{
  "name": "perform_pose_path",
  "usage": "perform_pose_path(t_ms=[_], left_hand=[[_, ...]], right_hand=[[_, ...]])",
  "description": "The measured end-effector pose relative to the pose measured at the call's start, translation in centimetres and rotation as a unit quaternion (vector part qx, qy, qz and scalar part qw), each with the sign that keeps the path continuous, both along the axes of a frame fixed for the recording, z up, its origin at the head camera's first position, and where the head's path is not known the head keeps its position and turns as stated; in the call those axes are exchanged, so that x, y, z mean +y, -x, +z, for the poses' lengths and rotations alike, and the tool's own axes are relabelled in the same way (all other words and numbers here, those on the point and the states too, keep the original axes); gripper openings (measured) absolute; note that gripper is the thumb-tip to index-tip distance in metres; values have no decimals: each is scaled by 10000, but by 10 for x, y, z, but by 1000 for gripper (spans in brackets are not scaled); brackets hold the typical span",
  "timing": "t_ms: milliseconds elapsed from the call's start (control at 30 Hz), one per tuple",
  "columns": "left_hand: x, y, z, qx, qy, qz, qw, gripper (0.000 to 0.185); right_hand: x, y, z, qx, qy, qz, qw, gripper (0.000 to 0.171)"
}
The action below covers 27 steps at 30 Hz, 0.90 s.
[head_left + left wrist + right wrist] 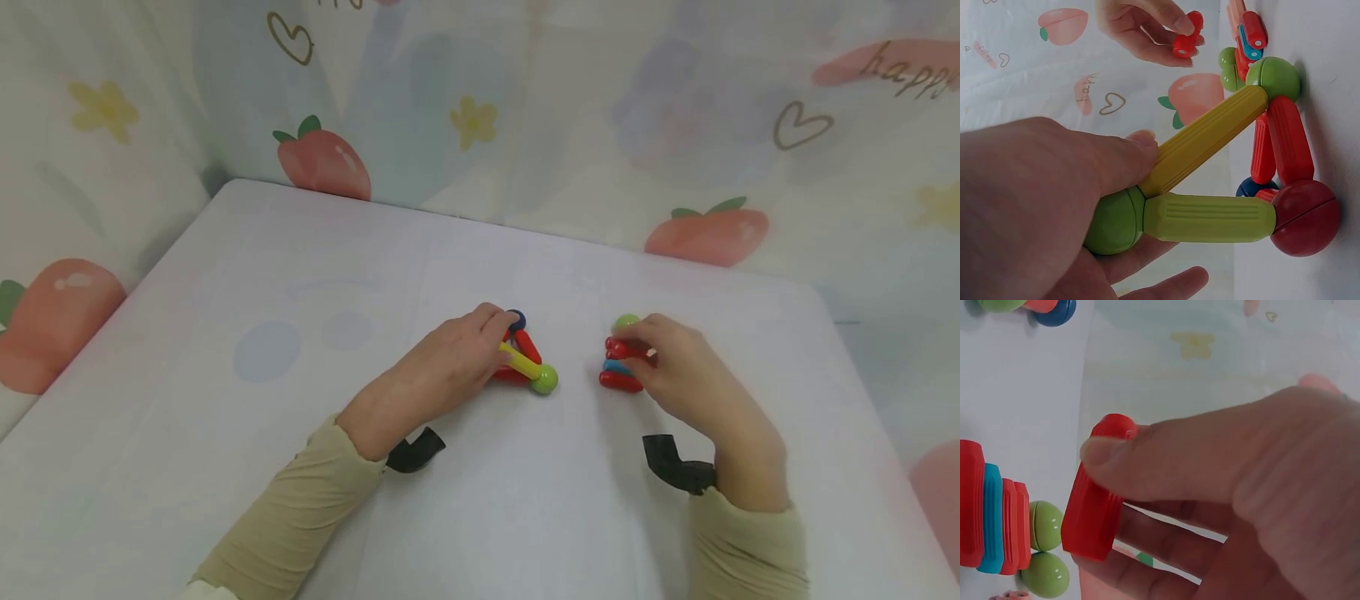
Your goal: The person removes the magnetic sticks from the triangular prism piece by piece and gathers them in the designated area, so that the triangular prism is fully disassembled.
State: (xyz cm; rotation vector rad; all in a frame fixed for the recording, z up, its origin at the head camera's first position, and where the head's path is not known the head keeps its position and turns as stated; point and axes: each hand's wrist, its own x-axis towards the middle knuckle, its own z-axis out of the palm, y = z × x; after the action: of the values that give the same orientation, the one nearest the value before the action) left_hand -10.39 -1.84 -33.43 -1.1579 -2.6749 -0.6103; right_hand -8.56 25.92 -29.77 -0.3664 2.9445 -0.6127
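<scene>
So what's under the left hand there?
The left hand holds a stick-and-ball frame: a yellow stick, a green stick, red sticks, and green, red and blue balls. The palm covers part of the lower green ball, so how the hand grips it is hidden.

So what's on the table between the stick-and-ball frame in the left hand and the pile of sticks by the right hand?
Nothing: in the head view, bare white tablecloth separates the plastic stick-and-ball frame from the red and blue stick pile.
</scene>
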Motion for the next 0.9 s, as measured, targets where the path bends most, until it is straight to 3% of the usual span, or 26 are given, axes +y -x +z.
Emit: perform_pose_path(t_ms=[267,667,900], left_hand=[[0,0,1,-30,70,7,10000,43],[0,1,1,-229,-22,-9,9997,42],[-1,0,1,-193,26,1,9998,42]], right_hand=[[2,4,-7,-290,-383,51,9988,28],[-5,5,-16,-1113,-873,335,9894,22],[-12,6,-22,-1375,-987,224,9853,17]])
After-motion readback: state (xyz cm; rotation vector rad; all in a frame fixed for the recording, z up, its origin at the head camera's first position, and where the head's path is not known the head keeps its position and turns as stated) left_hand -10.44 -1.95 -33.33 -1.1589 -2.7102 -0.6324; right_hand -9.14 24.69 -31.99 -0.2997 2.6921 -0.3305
